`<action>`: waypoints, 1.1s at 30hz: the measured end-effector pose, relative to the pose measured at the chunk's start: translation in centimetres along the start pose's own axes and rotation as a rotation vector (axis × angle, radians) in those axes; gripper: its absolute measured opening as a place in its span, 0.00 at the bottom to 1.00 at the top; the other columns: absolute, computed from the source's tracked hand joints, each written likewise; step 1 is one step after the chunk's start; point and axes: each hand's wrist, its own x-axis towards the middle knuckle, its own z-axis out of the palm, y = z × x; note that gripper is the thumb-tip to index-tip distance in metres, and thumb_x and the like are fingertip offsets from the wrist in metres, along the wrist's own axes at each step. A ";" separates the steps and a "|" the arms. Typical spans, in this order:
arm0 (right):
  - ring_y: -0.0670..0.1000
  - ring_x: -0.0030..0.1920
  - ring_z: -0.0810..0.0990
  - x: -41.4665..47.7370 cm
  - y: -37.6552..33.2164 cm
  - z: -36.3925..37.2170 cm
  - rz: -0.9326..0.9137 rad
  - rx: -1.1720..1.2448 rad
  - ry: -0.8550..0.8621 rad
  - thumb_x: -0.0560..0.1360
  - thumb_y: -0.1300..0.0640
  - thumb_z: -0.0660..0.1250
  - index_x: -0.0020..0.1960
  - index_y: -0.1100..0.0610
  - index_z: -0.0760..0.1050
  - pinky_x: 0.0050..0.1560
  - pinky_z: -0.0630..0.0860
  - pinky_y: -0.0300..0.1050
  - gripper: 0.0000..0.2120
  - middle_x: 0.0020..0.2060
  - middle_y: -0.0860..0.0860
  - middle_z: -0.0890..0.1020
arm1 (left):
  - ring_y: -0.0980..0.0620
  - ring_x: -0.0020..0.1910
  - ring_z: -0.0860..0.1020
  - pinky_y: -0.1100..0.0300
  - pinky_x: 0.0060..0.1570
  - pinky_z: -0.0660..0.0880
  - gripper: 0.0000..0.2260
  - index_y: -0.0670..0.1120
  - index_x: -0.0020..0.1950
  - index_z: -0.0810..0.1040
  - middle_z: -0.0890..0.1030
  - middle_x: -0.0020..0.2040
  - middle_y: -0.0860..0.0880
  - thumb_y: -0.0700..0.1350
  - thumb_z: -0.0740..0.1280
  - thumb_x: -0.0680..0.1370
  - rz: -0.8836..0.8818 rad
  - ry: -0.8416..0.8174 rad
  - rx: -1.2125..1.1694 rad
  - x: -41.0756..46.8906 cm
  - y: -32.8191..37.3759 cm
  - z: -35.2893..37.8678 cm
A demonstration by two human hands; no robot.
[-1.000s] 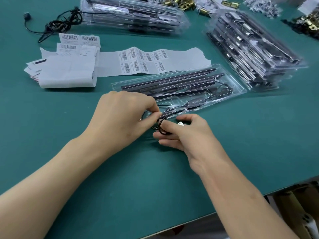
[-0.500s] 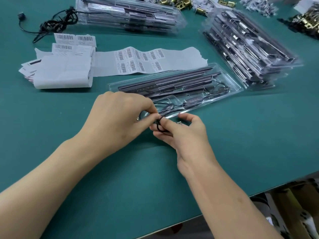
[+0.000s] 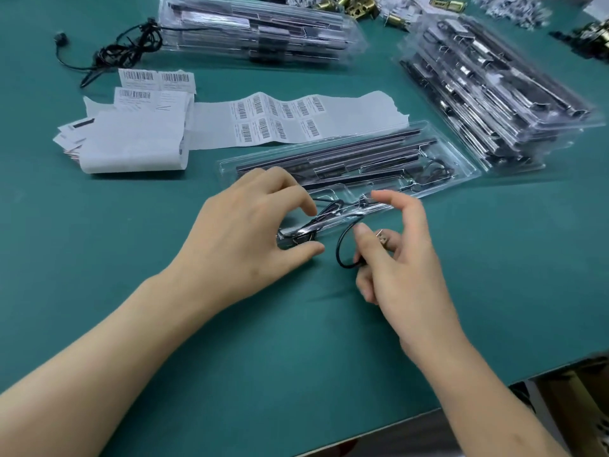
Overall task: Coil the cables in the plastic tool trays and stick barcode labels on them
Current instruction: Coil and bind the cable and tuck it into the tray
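Observation:
A clear plastic tool tray [image 3: 379, 159] with dark metal bars lies slantwise in the middle of the green table. A thin black cable [image 3: 339, 249] runs out of its near end and forms a small loop. My right hand [image 3: 402, 268] pinches that loop between thumb and middle fingers, index finger raised, with the cable's small plug [image 3: 382, 239] beside the fingers. My left hand [image 3: 250, 232] arches over the tray's near corner, thumb at its edge and index fingertip by the cable. A strip of barcode labels [image 3: 280, 117] lies just behind the tray.
Stacks of filled trays stand at the back [image 3: 257, 31] and at the right [image 3: 494, 94]. A tangled black cable [image 3: 122, 51] and a pile of label backing paper [image 3: 131, 140] lie at the left. Brass parts [image 3: 346, 3] sit along the far edge. The table's edge runs across the lower right.
My hands, pressed together on the cable before, have parted. The right hand has drawn the loop to the right and lifted its index finger; the left stays at the tray's corner.

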 end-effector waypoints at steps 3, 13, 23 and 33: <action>0.49 0.25 0.71 -0.1 0.2 -0.4 -0.087 -0.059 -0.023 0.85 0.55 0.60 0.56 0.43 0.75 0.26 0.70 0.42 0.07 0.34 0.49 0.75 | 0.53 0.59 0.76 0.49 0.55 0.76 0.13 0.55 0.56 0.79 0.77 0.59 0.58 0.58 0.72 0.74 -0.044 -0.009 -0.070 -0.1 0.0 0.2; 0.47 0.38 0.76 1.3 0.2 -0.8 -0.334 -0.434 -0.080 0.77 0.51 0.73 0.48 0.47 0.75 0.37 0.69 0.32 0.07 0.37 0.46 0.76 | 0.50 0.50 0.76 0.49 0.48 0.76 0.06 0.52 0.52 0.78 0.79 0.53 0.57 0.49 0.69 0.76 -0.074 0.021 -0.048 0.0 1.2 0.4; 0.50 0.34 0.74 1.8 1.2 -0.9 -0.681 -0.689 -0.173 0.78 0.61 0.71 0.56 0.51 0.84 0.34 0.76 0.50 0.09 0.42 0.47 0.74 | 0.57 0.51 0.74 0.53 0.54 0.75 0.15 0.56 0.57 0.79 0.74 0.55 0.58 0.56 0.74 0.72 0.020 -0.206 -0.084 0.8 -1.0 -1.4; 0.51 0.30 0.72 1.6 1.7 -1.2 -0.828 -0.751 -0.135 0.76 0.66 0.70 0.62 0.50 0.84 0.28 0.74 0.50 0.18 0.39 0.50 0.76 | 0.58 0.53 0.80 0.66 0.56 0.73 0.05 0.55 0.40 0.82 0.81 0.50 0.58 0.48 0.78 0.71 0.036 -0.204 -0.202 1.3 -2.5 -3.1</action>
